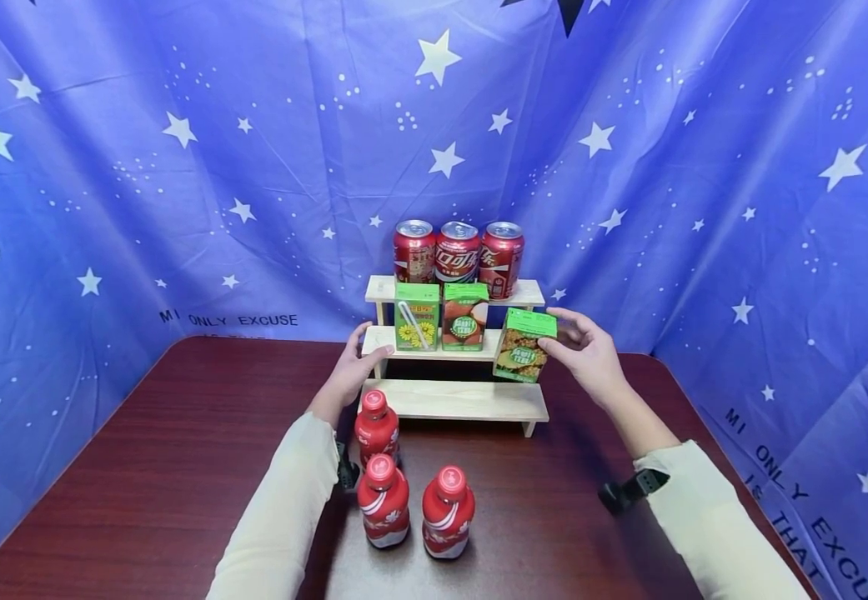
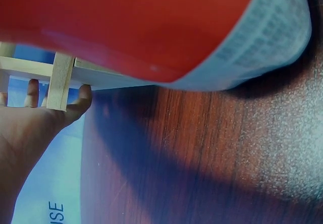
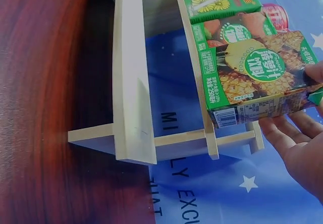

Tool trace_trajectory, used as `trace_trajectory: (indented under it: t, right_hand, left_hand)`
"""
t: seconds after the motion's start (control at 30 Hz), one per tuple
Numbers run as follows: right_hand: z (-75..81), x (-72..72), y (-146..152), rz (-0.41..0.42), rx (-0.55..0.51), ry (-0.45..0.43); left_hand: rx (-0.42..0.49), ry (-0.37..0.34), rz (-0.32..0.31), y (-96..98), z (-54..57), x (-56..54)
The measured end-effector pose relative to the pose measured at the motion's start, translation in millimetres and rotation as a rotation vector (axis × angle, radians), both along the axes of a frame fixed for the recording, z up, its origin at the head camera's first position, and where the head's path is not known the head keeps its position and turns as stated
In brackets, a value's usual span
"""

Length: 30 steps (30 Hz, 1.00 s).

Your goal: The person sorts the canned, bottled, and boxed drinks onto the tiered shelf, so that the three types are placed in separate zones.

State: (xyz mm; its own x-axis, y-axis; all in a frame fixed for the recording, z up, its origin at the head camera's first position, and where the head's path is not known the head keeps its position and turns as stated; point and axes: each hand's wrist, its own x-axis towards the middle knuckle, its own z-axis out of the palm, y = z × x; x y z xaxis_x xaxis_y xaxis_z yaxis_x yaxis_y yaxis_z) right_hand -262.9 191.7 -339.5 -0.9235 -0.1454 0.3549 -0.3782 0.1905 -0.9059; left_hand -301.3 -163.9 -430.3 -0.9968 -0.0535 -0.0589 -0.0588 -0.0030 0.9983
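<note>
My right hand (image 1: 591,354) pinches a pineapple juice carton (image 1: 521,354) between thumb and fingers. The carton is tilted, at the right end of the middle step of a three-step wooden display rack (image 1: 464,398). In the right wrist view its pineapple front (image 3: 260,70) overlaps the shelf edge. My left hand (image 1: 347,371) grips the left end of that middle step, thumb at the front and fingers behind, around the wooden support (image 2: 60,80). Beside it on the step stand a chrysanthemum drink carton (image 1: 417,318) with a straw and an apple-pictured juice carton (image 1: 465,318).
Three red soda cans (image 1: 458,254) stand in a row on the top step. Three red bottles (image 1: 384,504) stand on the dark wood table (image 1: 554,517) in front of the rack, one close by the left wrist. A blue starry cloth (image 1: 291,167) hangs behind and at both sides.
</note>
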Motion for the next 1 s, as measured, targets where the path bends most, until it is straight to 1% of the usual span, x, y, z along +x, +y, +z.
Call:
trace_trajectory:
  t: [0.17, 0.3, 0.7, 0.83, 1.0]
  right_hand:
    - [2.7, -9.3, -1, 0.007, -0.047, -0.033]
    - [3.4, -16.4, -1, -0.012, -0.067, -0.057]
    - [5.8, -32.1, -1, -0.068, -0.074, -0.089]
    - [6.0, -37.1, -4, -0.085, -0.055, -0.096]
    - [4.9, -42.9, -6, -0.089, -0.082, -0.102]
  left_hand:
    - [0.013, -0.002, 0.000, -0.5, -0.7, -1.9]
    - [0.009, 0.000, 0.000, -0.7, -1.6, -2.9]
    - [0.016, 0.006, 0.009, 0.0, -2.9, -4.1]
    - [0.025, 0.000, 0.010, 0.4, -1.7, -3.1]
    - [0.031, 0.000, -0.004, -1.0, -2.9, -3.6]
